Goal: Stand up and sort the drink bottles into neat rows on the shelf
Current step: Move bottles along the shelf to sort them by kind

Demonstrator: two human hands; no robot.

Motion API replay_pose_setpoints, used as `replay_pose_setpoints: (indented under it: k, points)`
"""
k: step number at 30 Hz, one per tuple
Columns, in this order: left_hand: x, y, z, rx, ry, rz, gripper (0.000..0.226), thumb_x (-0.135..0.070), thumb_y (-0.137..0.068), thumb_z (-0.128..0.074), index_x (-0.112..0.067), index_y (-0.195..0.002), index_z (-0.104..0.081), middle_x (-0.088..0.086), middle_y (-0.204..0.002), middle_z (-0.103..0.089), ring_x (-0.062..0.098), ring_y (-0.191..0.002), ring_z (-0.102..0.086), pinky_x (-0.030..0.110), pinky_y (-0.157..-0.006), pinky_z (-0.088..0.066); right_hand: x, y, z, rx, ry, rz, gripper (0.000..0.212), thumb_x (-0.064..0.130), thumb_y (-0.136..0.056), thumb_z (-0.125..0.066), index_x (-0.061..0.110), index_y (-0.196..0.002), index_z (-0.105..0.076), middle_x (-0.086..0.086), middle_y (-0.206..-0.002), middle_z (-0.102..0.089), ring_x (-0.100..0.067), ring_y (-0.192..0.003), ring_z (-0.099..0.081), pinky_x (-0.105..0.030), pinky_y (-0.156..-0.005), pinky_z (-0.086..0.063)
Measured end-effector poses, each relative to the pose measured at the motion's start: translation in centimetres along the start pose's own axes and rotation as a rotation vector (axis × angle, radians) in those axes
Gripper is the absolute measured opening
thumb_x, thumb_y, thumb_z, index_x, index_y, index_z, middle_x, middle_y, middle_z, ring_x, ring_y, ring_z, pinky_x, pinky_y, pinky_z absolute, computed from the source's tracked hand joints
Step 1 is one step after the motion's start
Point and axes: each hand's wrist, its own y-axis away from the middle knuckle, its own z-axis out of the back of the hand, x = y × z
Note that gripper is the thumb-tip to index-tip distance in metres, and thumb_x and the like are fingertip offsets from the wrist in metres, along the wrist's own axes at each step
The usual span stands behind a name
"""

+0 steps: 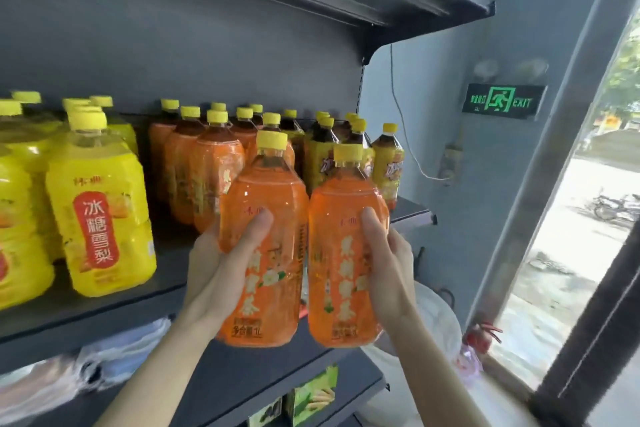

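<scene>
— Two tall orange plastic bottles with yellow caps, up in front of the dark grey metal shelf [104, 315]. Left hand [221, 274] wrapped round the left orange bottle [266, 218], right hand [388, 263] round the right orange bottle [343, 236].

— Fingers [252, 232] curled firmly on both, thumbs across the labels. Held upright, side by side, labels forward, probably to slot straight into a row.

— Just beyond the fingers: matching orange bottles on the shelf [207, 170], already standing.

— Left of the fingers, big yellow plastic bottles [100, 218]; behind and right, smaller dark-tea bottles [322, 152]. Bases of the held pair below the shelf edge, not yet set down. Needs a lift first.
</scene>
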Motion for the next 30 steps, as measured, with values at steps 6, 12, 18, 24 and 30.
replay_pose_setpoints:
  k: [6, 12, 18, 24, 30]
  points:
    - [2.7, -5.2, -0.8, -0.243, -0.077, -0.064, 0.044, -0.08, -0.06, -0.061, -0.056, -0.097, -0.061, -0.021, -0.094, -0.071, 0.001, -0.085, -0.068, 0.033, -0.076, -0.053, -2.9, -7.3, -3.3, 0.16, -0.083, 0.033, 0.081, 0.09, -0.054, -0.055, 0.019, -0.091, -0.068, -0.006, -0.09, -0.074, -0.027, -0.086, -0.07, -0.052, -0.083, -0.055]
    - [4.6, -9.7, -1.3, -0.442, -0.191, -0.107, 0.075, -0.085, -0.053, -0.057, -0.039, -0.112, -0.055, -0.018, -0.099, -0.067, -0.001, -0.087, -0.065, 0.027, -0.075, -0.052, -4.4, -13.6, -5.9, 0.329, -0.163, 0.032, 0.079, 0.083, -0.062, -0.056, 0.015, -0.102, -0.068, -0.006, -0.095, -0.074, -0.025, -0.09, -0.071, -0.051, -0.088, -0.055]
    - [6.0, -11.8, -2.4, -0.586, -0.262, -0.111, 0.075, -0.082, -0.053, -0.056, -0.038, -0.114, -0.049, -0.024, -0.094, -0.061, -0.008, -0.08, -0.06, 0.014, -0.063, -0.043, -5.5, -17.6, -7.8, 0.402, -0.214, 0.085, 0.065, 0.077, -0.064, -0.056, 0.026, -0.103, -0.063, -0.002, -0.099, -0.073, -0.018, -0.089, -0.071, -0.045, -0.084, -0.058]
    - [6.9, -12.3, -3.1, -0.692, -0.345, -0.141, 0.072, -0.08, -0.055, -0.056, -0.039, -0.113, -0.046, -0.027, -0.093, -0.057, -0.009, -0.082, -0.057, 0.012, -0.064, -0.042, -7.2, -19.5, -8.8, 0.506, -0.274, 0.044, 0.072, 0.076, -0.066, -0.053, 0.021, -0.112, -0.06, -0.002, -0.102, -0.073, -0.015, -0.091, -0.071, -0.034, -0.08, -0.058]
    - [6.8, -12.2, -3.4, -0.78, -0.39, -0.13, 0.069, -0.08, -0.055, -0.056, -0.04, -0.11, -0.045, -0.03, -0.091, -0.055, -0.016, -0.076, -0.057, 0.008, -0.061, -0.04, -7.3, -20.2, -9.3, 0.579, -0.303, 0.033, 0.078, 0.074, -0.065, -0.052, 0.016, -0.115, -0.058, -0.004, -0.105, -0.072, -0.014, -0.091, -0.071, -0.027, -0.075, -0.059]
